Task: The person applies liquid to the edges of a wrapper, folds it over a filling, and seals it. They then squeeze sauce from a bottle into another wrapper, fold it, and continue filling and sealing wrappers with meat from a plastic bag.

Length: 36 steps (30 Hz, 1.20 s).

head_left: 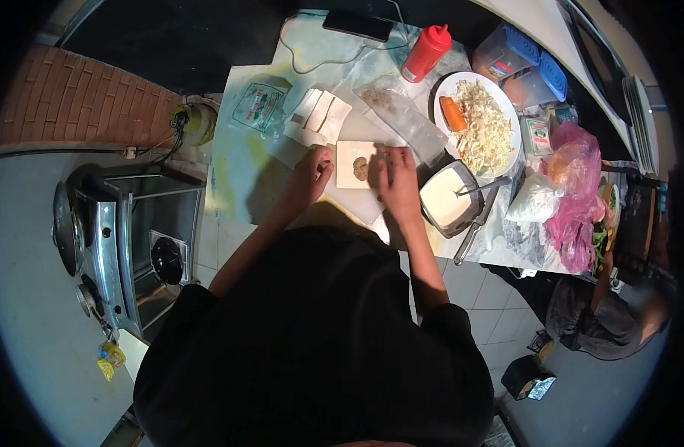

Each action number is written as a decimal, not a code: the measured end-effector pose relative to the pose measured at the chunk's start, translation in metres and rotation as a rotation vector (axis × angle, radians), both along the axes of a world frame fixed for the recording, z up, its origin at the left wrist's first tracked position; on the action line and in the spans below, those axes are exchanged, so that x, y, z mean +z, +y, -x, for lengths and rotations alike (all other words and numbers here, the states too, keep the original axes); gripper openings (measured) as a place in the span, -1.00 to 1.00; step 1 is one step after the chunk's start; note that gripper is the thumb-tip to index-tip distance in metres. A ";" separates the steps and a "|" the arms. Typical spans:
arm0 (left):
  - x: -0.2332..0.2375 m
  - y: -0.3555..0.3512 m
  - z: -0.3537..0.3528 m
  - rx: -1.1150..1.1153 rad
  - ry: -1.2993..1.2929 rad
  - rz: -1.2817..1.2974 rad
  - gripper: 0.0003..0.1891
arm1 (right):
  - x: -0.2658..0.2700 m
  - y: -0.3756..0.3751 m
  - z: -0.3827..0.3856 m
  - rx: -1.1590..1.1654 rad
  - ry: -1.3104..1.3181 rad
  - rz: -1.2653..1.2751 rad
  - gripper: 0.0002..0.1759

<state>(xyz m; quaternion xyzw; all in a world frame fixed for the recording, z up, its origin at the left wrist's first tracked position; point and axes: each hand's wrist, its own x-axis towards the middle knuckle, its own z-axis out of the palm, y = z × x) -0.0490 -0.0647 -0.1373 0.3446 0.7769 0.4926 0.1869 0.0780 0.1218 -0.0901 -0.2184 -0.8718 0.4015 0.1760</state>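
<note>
Crowded table [238, 175], wrapper [349, 173] edges partly beneath left hand [312, 175] and right hand [398, 185].

A wrapper [347, 175] lies on the table [245, 175] with filling [361, 168] on it. From the wrapper, a stack [320, 112] sits at eleven o'clock, a bottle [425, 52] at one, a plate [506, 153] at two, a bowl [446, 200] at four and a stove [111, 238] at eight.

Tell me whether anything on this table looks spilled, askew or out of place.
Nothing looks spilled or damaged. The wrapper lies flat between the left hand and the right hand. Only the knife lies slanted, its handle near the edge of the table.
</note>
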 end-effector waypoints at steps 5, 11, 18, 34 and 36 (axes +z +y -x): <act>0.014 0.012 -0.004 -0.033 0.262 0.136 -0.59 | -0.010 0.014 0.004 -0.033 -0.053 0.018 -0.58; 0.021 0.025 -0.007 -0.010 0.347 0.283 -0.52 | -0.023 0.020 0.018 -0.019 -0.070 -0.048 -0.60; 0.022 0.036 -0.002 0.012 0.455 0.371 -0.70 | -0.022 0.022 0.021 -0.029 -0.041 -0.052 -0.74; 0.024 0.050 0.002 0.084 0.454 0.353 -0.80 | -0.020 0.024 0.026 0.027 -0.075 -0.120 -0.76; 0.018 0.051 0.004 0.105 0.522 0.349 -0.85 | -0.019 0.024 0.026 0.030 -0.080 -0.110 -0.76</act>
